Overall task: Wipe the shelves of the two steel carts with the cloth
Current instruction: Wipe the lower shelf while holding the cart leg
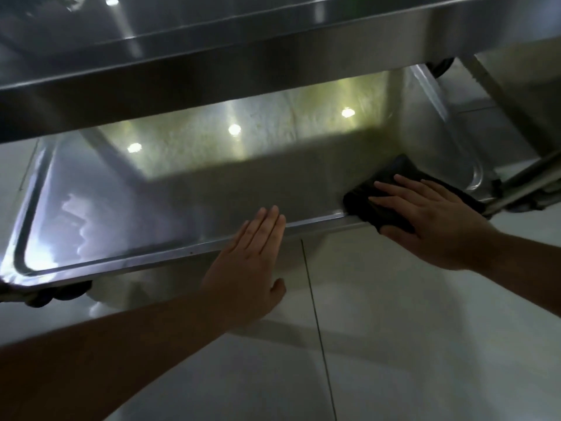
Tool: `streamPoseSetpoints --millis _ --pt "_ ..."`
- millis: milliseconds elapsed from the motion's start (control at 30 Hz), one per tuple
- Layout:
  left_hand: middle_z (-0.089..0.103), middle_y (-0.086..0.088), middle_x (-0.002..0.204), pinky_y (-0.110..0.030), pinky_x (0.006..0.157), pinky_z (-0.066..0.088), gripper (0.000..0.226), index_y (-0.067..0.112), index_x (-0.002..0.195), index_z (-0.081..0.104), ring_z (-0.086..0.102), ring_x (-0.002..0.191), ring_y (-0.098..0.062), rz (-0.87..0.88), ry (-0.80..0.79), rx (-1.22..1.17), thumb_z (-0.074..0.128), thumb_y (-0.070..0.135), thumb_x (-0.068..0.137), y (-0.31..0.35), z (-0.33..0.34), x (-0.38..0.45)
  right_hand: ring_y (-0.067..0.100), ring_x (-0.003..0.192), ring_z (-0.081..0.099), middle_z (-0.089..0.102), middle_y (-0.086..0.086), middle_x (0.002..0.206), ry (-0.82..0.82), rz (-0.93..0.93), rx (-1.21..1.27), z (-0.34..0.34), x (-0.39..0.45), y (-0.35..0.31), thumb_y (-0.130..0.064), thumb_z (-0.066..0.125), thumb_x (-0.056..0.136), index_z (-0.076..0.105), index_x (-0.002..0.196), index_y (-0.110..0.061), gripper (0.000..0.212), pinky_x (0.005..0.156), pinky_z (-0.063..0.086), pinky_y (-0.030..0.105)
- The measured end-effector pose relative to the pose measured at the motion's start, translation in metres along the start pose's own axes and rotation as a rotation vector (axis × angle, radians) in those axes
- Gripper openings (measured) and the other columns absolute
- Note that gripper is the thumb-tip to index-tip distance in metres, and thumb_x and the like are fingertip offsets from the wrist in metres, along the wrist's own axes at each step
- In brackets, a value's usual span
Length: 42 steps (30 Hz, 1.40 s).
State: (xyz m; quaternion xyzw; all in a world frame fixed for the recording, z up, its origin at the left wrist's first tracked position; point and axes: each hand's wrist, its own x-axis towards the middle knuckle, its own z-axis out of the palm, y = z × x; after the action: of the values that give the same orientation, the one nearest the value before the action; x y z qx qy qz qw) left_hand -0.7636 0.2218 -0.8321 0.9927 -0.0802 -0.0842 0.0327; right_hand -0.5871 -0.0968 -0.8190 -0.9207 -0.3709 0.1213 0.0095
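My right hand [431,220] presses flat, fingers spread, on the cloth [391,205] at the bottom shelf's [182,196] near right rim; left hand [252,262] flat, steadying. I should sweep left in overlapping strokes.

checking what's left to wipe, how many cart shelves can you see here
2. The upper shelf runs across the top of the view. The lower shelf sits below it near the floor, with the right hand pressing the dark cloth on its right end. Further shelves may lie out of view.
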Motion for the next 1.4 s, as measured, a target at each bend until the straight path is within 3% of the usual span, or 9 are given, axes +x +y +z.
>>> streamPoseSetpoints --millis 167,367,500,633,933,1033,1167,1300,1400 --pt "-0.013 -0.008 0.176 -0.04 0.132 0.0 0.099 0.009 0.168 -0.003 -0.015 0.162 -0.02 0.031 0.056 -0.042 0.049 0.048 0.093 0.039 0.001 0.04 0.0 0.157 -0.008 0.006 -0.023 0.17 0.025 0.145 0.041 0.006 -0.016 0.039 -0.07 0.006 0.103 0.018 0.161 -0.045 0.065 0.127 0.0 0.035" --pt "-0.003 -0.007 0.177 -0.044 0.132 0.005 0.103 0.009 0.169 0.003 -0.006 0.164 -0.021 -0.021 0.076 -0.069 0.053 0.05 0.088 0.069 0.006 0.058 0.008 0.158 0.006 0.014 -0.022 0.169 0.073 0.3 0.123 0.006 -0.014 0.046 -0.073 0.007 0.101 0.023 0.16 -0.043 0.068 0.126 0.005 0.038" --pt "0.004 -0.007 0.178 -0.042 0.132 0.008 0.103 0.01 0.169 0.01 0.0 0.164 -0.021 -0.018 0.078 -0.058 0.055 0.049 0.085 0.066 0.008 0.057 0.021 0.16 0.013 0.019 -0.009 0.172 0.114 0.452 0.214 0.002 0.009 0.048 -0.065 0.019 0.102 0.028 0.161 -0.035 0.067 0.128 0.01 0.046" --pt "0.0 -0.003 0.178 -0.039 0.132 0.003 0.105 0.015 0.17 0.007 -0.006 0.163 -0.017 -0.033 0.058 -0.086 0.056 0.051 0.084 0.066 0.008 0.059 0.026 0.161 0.004 0.012 -0.003 0.174 0.119 0.556 0.264 -0.01 0.054 0.058 -0.055 0.026 0.107 0.022 0.164 -0.03 0.063 0.128 0.004 0.052" --pt "-0.008 -0.001 0.178 -0.038 0.132 -0.001 0.108 0.016 0.17 0.001 -0.014 0.162 -0.015 -0.015 0.035 -0.074 0.054 0.056 0.085 0.063 0.005 0.057 0.031 0.16 0.007 0.016 0.0 0.174 0.166 0.459 0.223 -0.044 0.152 0.066 -0.051 0.022 0.108 0.026 0.164 -0.025 0.062 0.128 0.005 0.056" --pt "-0.005 -0.001 0.178 -0.036 0.131 -0.004 0.108 0.016 0.17 0.003 -0.012 0.163 -0.015 -0.016 0.034 -0.068 0.055 0.056 0.084 0.062 0.003 0.056 0.03 0.159 0.013 0.019 -0.003 0.173 0.131 0.257 0.166 -0.026 0.132 0.021 -0.054 0.026 0.107 0.027 0.163 -0.029 0.062 0.126 0.013 0.054" --pt "-0.009 0.0 0.178 -0.031 0.128 -0.013 0.109 0.017 0.169 -0.003 -0.015 0.162 -0.014 -0.025 0.016 -0.063 0.051 0.058 0.085 0.061 0.003 0.058 0.017 0.16 0.008 0.015 -0.017 0.171 0.058 -0.001 0.132 -0.006 0.093 -0.006 -0.069 0.017 0.099 0.024 0.163 -0.04 0.07 0.129 0.008 0.047" --pt "-0.001 0.0 0.178 -0.032 0.128 -0.009 0.109 0.017 0.17 0.004 -0.006 0.163 -0.016 -0.033 0.013 -0.091 0.054 0.056 0.081 0.063 0.002 0.058 0.029 0.159 0.014 0.024 -0.005 0.171 0.201 0.354 0.13 -0.019 0.098 0.057 -0.06 0.035 0.103 0.033 0.161 -0.035 0.062 0.127 0.008 0.056" --pt "0.0 -0.001 0.178 -0.032 0.128 -0.008 0.11 0.016 0.17 0.005 -0.006 0.163 -0.017 -0.027 0.029 -0.1 0.057 0.056 0.081 0.064 0.003 0.058 0.037 0.16 0.002 0.016 0.002 0.174 0.221 0.663 0.188 -0.024 0.115 0.068 -0.06 0.025 0.103 0.026 0.163 -0.031 0.067 0.126 -0.001 0.06"
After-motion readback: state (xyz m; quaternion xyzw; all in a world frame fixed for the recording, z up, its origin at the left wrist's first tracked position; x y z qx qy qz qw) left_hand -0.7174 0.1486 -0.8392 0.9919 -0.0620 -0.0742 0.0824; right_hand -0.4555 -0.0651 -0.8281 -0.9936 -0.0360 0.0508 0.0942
